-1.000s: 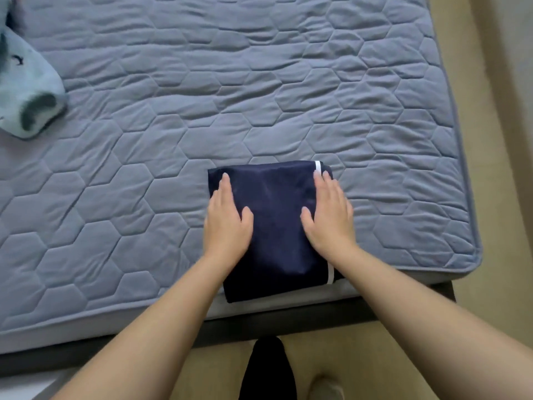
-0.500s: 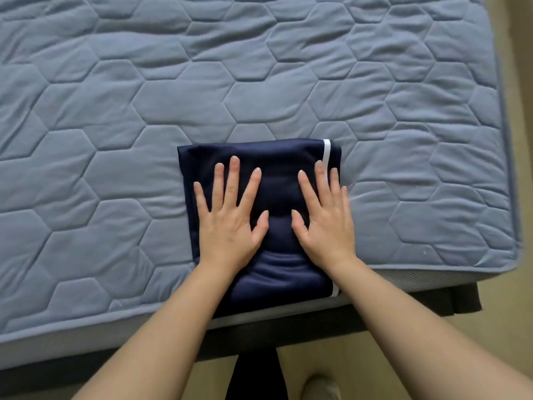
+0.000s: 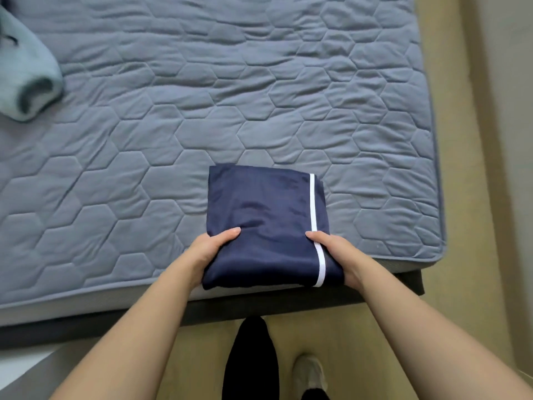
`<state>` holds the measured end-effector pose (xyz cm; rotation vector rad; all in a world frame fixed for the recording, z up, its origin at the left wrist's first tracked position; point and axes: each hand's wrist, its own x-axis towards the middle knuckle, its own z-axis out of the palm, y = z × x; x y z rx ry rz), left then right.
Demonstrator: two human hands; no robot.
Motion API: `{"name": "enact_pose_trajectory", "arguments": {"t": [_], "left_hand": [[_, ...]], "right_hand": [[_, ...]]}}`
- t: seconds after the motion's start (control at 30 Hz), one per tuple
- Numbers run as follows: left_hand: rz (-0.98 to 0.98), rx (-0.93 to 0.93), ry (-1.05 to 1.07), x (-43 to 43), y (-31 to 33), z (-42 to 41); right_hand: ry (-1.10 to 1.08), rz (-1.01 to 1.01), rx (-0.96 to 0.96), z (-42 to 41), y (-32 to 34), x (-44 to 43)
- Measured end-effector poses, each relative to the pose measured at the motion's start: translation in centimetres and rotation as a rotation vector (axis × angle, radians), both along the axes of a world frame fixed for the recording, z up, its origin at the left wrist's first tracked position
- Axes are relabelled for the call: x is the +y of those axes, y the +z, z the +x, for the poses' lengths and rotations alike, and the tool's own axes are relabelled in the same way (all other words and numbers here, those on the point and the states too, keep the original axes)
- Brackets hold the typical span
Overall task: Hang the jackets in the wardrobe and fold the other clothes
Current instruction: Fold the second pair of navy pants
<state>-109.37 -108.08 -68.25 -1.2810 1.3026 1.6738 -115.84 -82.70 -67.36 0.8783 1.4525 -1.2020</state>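
Far left, a pale teal garment (image 3: 26, 79) is lying bunched on the quilted mattress (image 3: 230, 96), one cuff gaping open, well apart from the action and looking unfolded. Moving across, the left hand (image 3: 207, 252) is gripping the near left corner of the folded navy garment (image 3: 265, 215). Its thumb is lying flat across the top and the other fingers are tucked underneath, out of sight, so whether they are spread or together I cannot tell. The bundle itself is sitting as a tidy rectangle at the near side of the mattress, its near end reaching the edge just above the dark bed frame (image 3: 288, 306). A white stripe (image 3: 313, 203) is running down its right side. There the right hand (image 3: 341, 255) is mirroring the grip, thumb crossing the stripe on top and fingers hidden below, pinching the near right corner. Further right, a strip of pale floor (image 3: 461, 197) is running alongside the bed.

By my reading, the folding of this piece is looking finished, and the step in hand is picking the bundle up to set it aside. That is calling for both hands rising together and level, with the pinch holding every layer. The fabric is looking smooth and may be inclined to slide open. After that, the teal piece is waiting for its turn
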Motion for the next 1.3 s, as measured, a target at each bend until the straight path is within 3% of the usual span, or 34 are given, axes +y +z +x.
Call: {"name": "enact_pose_trajectory", "arguments": {"t": [0.17, 0.27, 0.47, 0.73, 0.9, 1.03, 1.3], "left_hand": [[0.054, -0.114, 0.093, -0.2, 10.0, -0.6], [0.110, -0.120, 0.254, 1.0, 17.3, 1.3], [0.072, 0.148, 0.681, 6.1, 32.1, 9.2], [-0.223, 0.452, 1.218, 17.2, 48.3, 25.7], [-0.442, 0.540, 1.515, 25.5, 54.7, 38.0], [-0.623, 0.532, 1.765, 32.7, 57.2, 47.8], [-0.901, 0.393, 2.315, 57.0, 59.8, 66.5]], "right_hand": [[-0.073, -0.061, -0.166, -1.5, 8.7, -0.7], [-0.129, -0.141, -0.240, -1.1, 14.5, -0.7], [-0.087, -0.388, -0.259, 1.7, 27.2, 0.5], [0.479, -0.574, -0.176, 9.0, 44.1, -0.8], [0.977, -0.676, -0.096, 19.9, 51.5, -3.4], [1.226, -0.825, -0.009, 31.5, 55.5, -2.4], [1.691, -0.983, -0.362, 58.4, 59.1, 11.6]]}}
